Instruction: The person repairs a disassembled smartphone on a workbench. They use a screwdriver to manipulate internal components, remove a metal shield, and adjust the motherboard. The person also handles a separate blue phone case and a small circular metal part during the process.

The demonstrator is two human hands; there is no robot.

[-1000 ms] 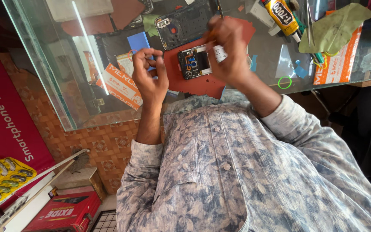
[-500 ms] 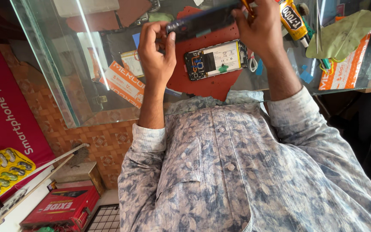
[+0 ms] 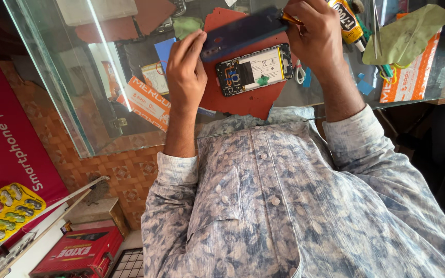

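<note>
An opened phone (image 3: 254,68) lies on a red mat (image 3: 248,100) on the glass counter, its circuit board and battery showing. Both hands hold its dark back cover (image 3: 243,32) lifted just above it. My left hand (image 3: 186,69) grips the cover's left end. My right hand (image 3: 315,36) grips the right end together with a thin orange-handled tool (image 3: 290,19) pinched in the fingers.
A glue tube (image 3: 345,18), tweezers (image 3: 377,23), a green cloth (image 3: 405,33) and an orange packet (image 3: 413,77) lie right of the mat. The glass counter edge (image 3: 52,82) runs down the left. Below stand a red box (image 3: 81,252) and a yellow blister card (image 3: 3,211).
The back cover has come off the phone and been lifted away from it. Both hands moved up with it, and the phone's insides now lie exposed on the mat.
</note>
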